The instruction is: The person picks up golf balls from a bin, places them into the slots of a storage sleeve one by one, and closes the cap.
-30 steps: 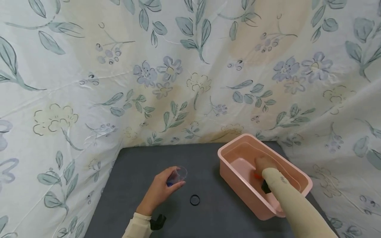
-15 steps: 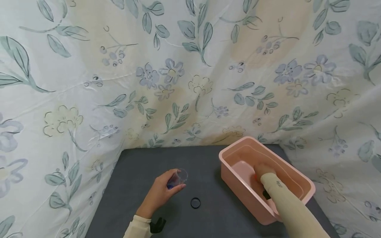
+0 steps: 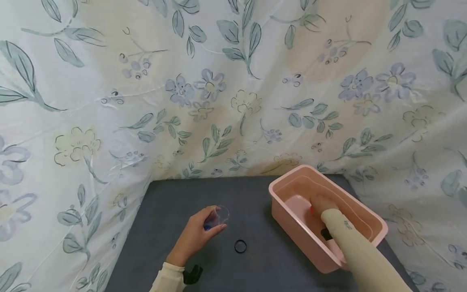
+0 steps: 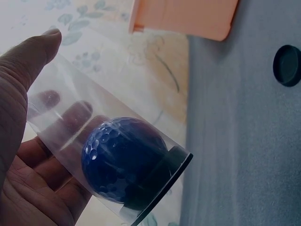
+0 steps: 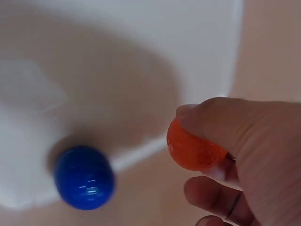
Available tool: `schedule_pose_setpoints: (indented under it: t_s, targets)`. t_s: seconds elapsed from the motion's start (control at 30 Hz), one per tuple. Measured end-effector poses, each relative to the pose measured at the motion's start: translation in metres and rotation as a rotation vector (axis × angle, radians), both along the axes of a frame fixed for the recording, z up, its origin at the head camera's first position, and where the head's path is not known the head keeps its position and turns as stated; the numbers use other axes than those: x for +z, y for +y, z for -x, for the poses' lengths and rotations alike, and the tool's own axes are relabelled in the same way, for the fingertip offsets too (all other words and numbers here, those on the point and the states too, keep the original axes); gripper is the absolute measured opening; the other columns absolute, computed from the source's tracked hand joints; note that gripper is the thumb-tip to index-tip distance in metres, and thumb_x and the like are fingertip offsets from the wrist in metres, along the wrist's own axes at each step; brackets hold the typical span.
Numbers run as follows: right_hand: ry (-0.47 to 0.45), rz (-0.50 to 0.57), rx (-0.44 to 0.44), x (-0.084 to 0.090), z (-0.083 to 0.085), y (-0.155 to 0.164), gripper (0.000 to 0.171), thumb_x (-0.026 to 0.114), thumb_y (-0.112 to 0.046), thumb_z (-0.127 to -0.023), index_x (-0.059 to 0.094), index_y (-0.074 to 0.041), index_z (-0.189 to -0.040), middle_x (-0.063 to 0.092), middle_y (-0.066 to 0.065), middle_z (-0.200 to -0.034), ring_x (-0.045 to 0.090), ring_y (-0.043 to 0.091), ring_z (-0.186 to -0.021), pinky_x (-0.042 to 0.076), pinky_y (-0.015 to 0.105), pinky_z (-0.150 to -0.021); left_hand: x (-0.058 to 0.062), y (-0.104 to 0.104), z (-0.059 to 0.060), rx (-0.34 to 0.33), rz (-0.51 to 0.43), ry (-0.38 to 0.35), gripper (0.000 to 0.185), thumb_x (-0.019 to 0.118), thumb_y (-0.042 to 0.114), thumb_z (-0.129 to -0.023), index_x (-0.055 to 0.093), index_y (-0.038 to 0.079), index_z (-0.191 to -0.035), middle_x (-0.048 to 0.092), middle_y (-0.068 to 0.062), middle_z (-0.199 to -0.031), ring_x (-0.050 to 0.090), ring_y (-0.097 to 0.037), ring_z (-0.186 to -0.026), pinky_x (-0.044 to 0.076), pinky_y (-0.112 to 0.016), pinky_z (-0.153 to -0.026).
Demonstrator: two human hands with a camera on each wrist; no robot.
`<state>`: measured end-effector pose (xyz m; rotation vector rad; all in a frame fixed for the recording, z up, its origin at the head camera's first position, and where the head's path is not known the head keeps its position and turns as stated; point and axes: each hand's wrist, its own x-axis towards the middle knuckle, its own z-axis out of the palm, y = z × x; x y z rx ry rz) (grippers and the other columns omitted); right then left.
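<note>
One dark blue golf ball (image 4: pixel 124 157) in the clear tube (image 3: pixel 216 219), one orange ball (image 5: pixel 195 146) out of it

Head: left hand (image 3: pixel 198 232) holds the tube tilted above the dark tabletop (image 3: pixel 149 243). Black cap (image 3: pixel 240 246) lies loose on the table, near that hand. Right hand (image 3: pixel 322 205) is down inside the pink plastic bin (image 3: pixel 292 239); a bit of orange shows by its fingers. Its grip is mostly hidden from here.

Left wrist: fingers curled round the tube, thumb on the near side, fingertips showing through the plastic. The golf ball sits at the bottom, against the black base (image 4: pixel 167 183). No cap visible on the thumb end. My read: base fitted and one ball loaded count as done; orange ball not in the tube, cap not on.

Right wrist: thumb and finger pinched on the orange ball, lower fingers loosely bent below it. Can't tell if the ball also touches the bin. Glossy blue ball (image 5: pixel 84 178) lies in the bin, well apart from the hand, untouched.
</note>
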<state>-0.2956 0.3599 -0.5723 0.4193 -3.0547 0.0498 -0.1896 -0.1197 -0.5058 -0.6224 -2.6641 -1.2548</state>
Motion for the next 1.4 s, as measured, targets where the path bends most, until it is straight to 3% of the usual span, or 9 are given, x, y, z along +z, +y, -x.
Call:
schedule_pose_setpoints:
  t_s: [0.1,0.23,0.43,0.57,0.77,0.93,1.07,1.2,1.4]
  targets:
    - [-0.08,0.057,-0.011,0.02,-0.001,-0.005,0.017,0.071,-0.004,-0.081,0.056,-0.01,-0.074,0.049,0.004,-0.067,0.048,0.02,-0.057,0.039,0.032,-0.053,0.0,0.001,0.002,-0.008,0.0,0.002,0.047,0.077,0.047,-0.091,0.062,0.029,-0.132,0.07,0.005,-0.109,0.069,-0.009,-0.097,0.061,-0.033,-0.085]
    - [-0.091,0.074,-0.021,0.049,-0.004,-0.014,0.015,0.075,-0.011,-0.087,0.061,-0.007,-0.085,0.054,0.005,-0.073,0.052,0.019,-0.063,0.048,0.034,-0.062,-0.001,0.003,0.005,-0.018,0.009,0.002,0.048,0.077,0.048,-0.092,0.062,0.03,-0.134,0.071,0.004,-0.112,0.069,-0.007,-0.1,0.061,-0.033,-0.087]
    - [-0.053,0.235,-0.043,0.084,-0.017,-0.031,0.037,0.083,-0.017,-0.088,0.061,-0.002,-0.114,0.063,0.013,-0.099,0.061,0.025,-0.083,0.059,0.048,-0.083,-0.003,0.006,0.009,-0.042,-0.001,-0.016,0.049,0.076,0.048,-0.092,0.061,0.029,-0.135,0.072,-0.001,-0.114,0.069,-0.009,-0.101,0.061,-0.04,-0.088]
    - [-0.014,0.314,-0.014,0.102,-0.025,-0.043,0.043,0.083,-0.018,-0.089,0.06,-0.004,-0.123,0.062,0.013,-0.104,0.06,0.024,-0.085,0.06,0.043,-0.081,-0.003,0.007,0.009,-0.05,-0.001,-0.014,0.049,0.077,0.046,-0.092,0.062,0.027,-0.135,0.072,-0.002,-0.114,0.07,-0.014,-0.1,0.061,-0.041,-0.088]
    - [0.041,0.389,0.054,0.126,-0.038,-0.066,0.037,0.081,-0.017,-0.091,0.061,-0.005,-0.119,0.061,0.009,-0.1,0.057,0.022,-0.083,0.052,0.033,-0.073,-0.002,0.008,0.008,-0.051,0.007,-0.012,0.05,0.078,0.044,-0.092,0.061,0.027,-0.136,0.072,-0.007,-0.118,0.071,-0.015,-0.104,0.061,-0.037,-0.09]
    - [0.088,0.451,0.102,0.139,-0.051,-0.091,0.034,0.083,-0.02,-0.09,0.067,-0.008,-0.117,0.065,0.006,-0.107,0.058,0.021,-0.087,0.053,0.03,-0.072,-0.002,0.011,0.006,-0.038,0.018,-0.012,0.051,0.077,0.046,-0.091,0.061,0.028,-0.136,0.072,-0.005,-0.118,0.07,-0.01,-0.103,0.061,-0.036,-0.09]
    - [0.114,0.515,0.159,0.142,-0.059,-0.112,0.03,0.086,-0.025,-0.088,0.072,-0.014,-0.112,0.069,0.0,-0.101,0.057,0.016,-0.076,0.051,0.026,-0.064,-0.003,0.011,0.006,-0.037,0.021,-0.003,0.051,0.077,0.046,-0.092,0.061,0.028,-0.136,0.072,-0.003,-0.118,0.07,-0.009,-0.103,0.061,-0.035,-0.09]
    - [0.079,0.616,0.181,0.138,-0.065,-0.128,0.029,0.085,-0.03,-0.088,0.073,-0.017,-0.111,0.068,-0.005,-0.093,0.054,0.013,-0.067,0.049,0.024,-0.057,-0.003,0.011,0.006,-0.044,0.022,0.01,0.05,0.077,0.045,-0.092,0.061,0.027,-0.137,0.072,-0.004,-0.118,0.071,-0.012,-0.103,0.061,-0.036,-0.089]
    - [-0.013,0.784,0.128,0.128,-0.073,-0.147,0.036,0.084,-0.032,-0.089,0.072,-0.016,-0.118,0.068,-0.001,-0.096,0.055,0.015,-0.072,0.049,0.024,-0.058,-0.002,0.012,0.004,-0.043,0.023,0.012,0.05,0.078,0.045,-0.092,0.062,0.027,-0.136,0.072,-0.002,-0.114,0.071,-0.011,-0.101,0.061,-0.035,-0.089]
